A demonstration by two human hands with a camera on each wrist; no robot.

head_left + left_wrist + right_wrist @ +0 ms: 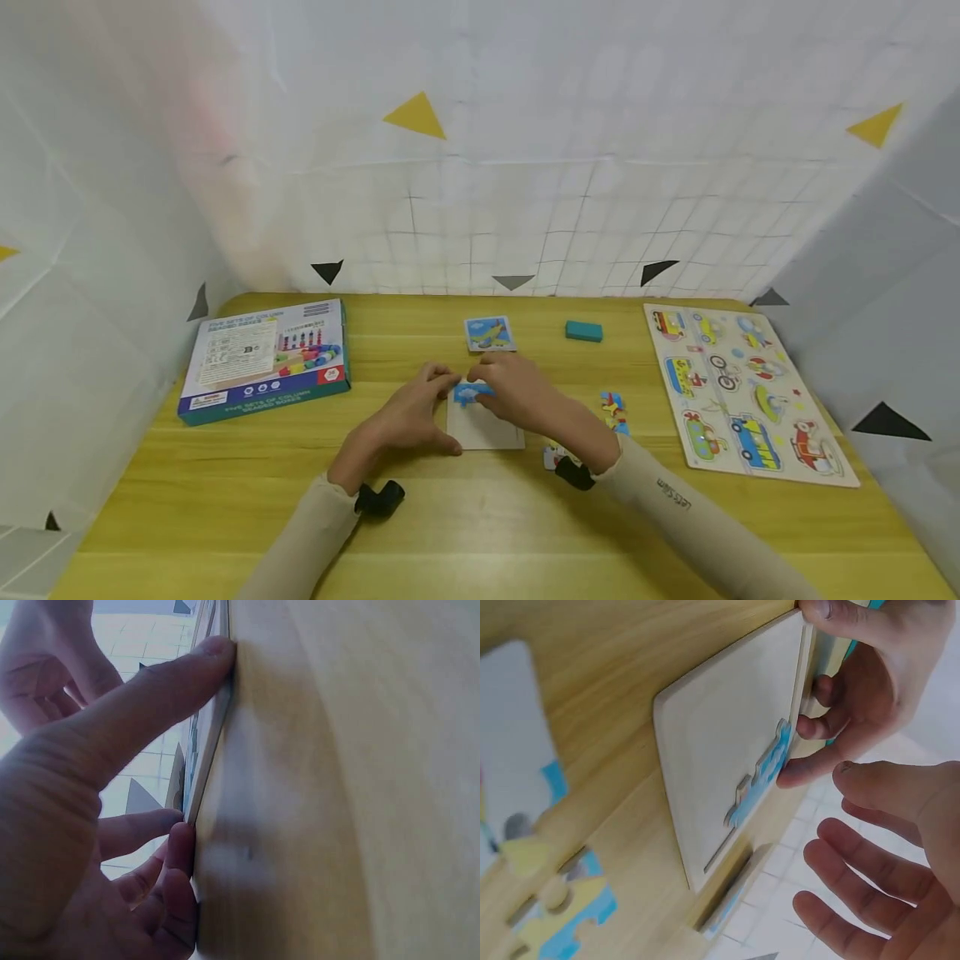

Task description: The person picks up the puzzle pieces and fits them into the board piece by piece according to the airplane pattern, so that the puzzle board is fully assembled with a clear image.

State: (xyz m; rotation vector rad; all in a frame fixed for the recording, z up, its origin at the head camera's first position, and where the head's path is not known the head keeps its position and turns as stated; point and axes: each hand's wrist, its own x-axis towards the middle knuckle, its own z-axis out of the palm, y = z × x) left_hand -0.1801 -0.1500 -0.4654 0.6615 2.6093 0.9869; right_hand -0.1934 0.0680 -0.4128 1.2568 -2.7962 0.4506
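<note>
A pale wooden puzzle tray point(487, 429) lies in front of me. Joined blue puzzle pieces point(769, 769) sit along its far edge, at the left corner. My left hand point(408, 412) holds the tray by its left side, thumb at the near corner and fingers at the far one; the left wrist view shows the thumb point(214, 652) on the edge. Over the tray's far part is my right hand point(517, 387). In the right wrist view its fingers point(877, 885) are spread and loosely bent, with nothing between them, close to the blue pieces.
Loose puzzle pieces point(613, 408) lie right of the tray, more beside my right wrist. Behind it are an airplane picture puzzle point(490, 333) and a teal block point(583, 332). A boxed bead set point(262, 358) stands left, a vehicle peg puzzle point(757, 392) right.
</note>
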